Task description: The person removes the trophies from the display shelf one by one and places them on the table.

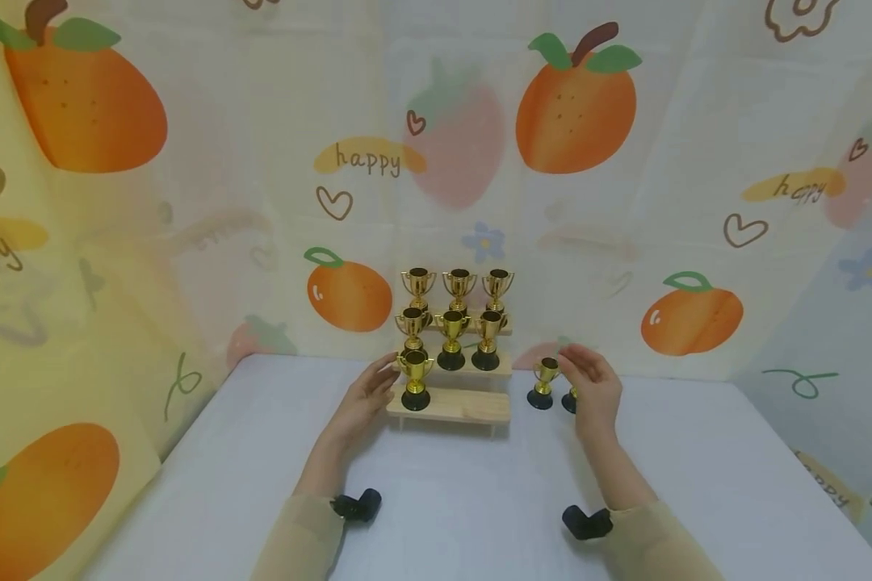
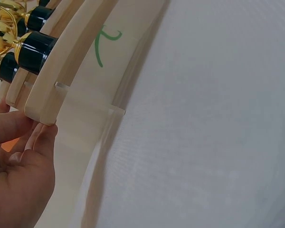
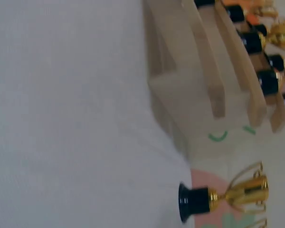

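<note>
Nine gold trophies (image 1: 416, 367) can be counted: three on the top shelf (image 1: 507, 329), three on the middle shelf (image 1: 506, 369), one on the bottom shelf (image 1: 472, 407) and two on the table (image 1: 443, 516), one partly hidden. One wooden stand (image 1: 446, 410), two hands, left (image 1: 363, 395) and right (image 1: 599, 395), two black wrist devices (image 1: 359, 505) and five printed oranges (image 1: 576, 113) are also seen.

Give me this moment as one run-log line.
left grip: touching wooden stand | right grip: near two table trophies, hold unclear | stand trophies: seven

Behind the white desk (image 1: 458, 500), a backdrop (image 1: 276, 105) is hung at twelve o'clock, printed with oranges (image 1: 576, 117) at ten and one.
</note>
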A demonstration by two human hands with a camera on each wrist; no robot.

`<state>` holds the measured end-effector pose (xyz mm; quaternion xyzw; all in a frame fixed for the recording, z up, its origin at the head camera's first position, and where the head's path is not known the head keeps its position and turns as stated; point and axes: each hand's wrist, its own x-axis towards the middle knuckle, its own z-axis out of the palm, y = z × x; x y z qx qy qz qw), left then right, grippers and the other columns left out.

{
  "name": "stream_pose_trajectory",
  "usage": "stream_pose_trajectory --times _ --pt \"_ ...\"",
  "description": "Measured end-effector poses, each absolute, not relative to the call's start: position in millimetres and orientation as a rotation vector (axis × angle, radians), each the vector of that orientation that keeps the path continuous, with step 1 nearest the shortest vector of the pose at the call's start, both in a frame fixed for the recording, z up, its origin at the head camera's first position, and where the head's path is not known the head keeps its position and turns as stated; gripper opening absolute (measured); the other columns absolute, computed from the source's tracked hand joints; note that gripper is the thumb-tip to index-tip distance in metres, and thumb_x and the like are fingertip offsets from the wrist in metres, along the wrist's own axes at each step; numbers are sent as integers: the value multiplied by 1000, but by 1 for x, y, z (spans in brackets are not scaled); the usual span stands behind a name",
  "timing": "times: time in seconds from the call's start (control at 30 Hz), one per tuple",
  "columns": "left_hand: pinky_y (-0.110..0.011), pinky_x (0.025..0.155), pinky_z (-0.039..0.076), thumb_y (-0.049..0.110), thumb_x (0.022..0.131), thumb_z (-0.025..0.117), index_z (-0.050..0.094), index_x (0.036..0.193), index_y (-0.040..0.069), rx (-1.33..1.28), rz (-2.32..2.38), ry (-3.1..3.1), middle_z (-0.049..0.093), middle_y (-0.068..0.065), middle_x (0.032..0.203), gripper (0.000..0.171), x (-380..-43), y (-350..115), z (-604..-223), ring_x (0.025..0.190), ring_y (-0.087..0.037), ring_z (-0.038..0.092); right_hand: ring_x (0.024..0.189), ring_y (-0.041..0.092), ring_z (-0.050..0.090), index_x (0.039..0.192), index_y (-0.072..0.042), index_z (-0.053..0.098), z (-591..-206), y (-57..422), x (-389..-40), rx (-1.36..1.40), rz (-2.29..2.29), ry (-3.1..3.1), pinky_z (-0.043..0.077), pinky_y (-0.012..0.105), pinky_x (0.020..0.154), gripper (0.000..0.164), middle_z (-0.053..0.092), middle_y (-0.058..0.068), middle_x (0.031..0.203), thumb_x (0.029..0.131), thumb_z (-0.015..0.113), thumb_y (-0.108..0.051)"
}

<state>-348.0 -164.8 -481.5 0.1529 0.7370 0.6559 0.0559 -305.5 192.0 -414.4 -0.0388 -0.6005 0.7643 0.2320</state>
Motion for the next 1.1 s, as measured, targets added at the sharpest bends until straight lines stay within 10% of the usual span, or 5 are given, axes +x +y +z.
stream_pose_trajectory --times 0.5,0.8,1.1 --pt "-52 120 30 1 99 50 28 155 19 479 2006 2226 29 -22 161 63 -347 -163 -479 151 -38 28 99 3 70 124 9 57 -430 121 -297 149 2268 -1803 58 17 86 41 73 -11 101 86 70 3" --pt "-52 120 30 0 99 50 28 156 19 472 2006 2232 29 -22 161 64 -346 -163 -478 151 -38 28 108 20 69 123 5 60 -436 85 -301 249 2259 -1918 58 18 87 40 65 25 125 84 72 3" --pt "-54 121 27 -4 98 47 27 156 17 481 2046 2164 28 -23 161 64 -348 -163 -480 152 -38 25 123 34 62 127 2 59 -434 58 -312 308 2243 -1997 57 19 92 47 63 24 131 83 74 1"
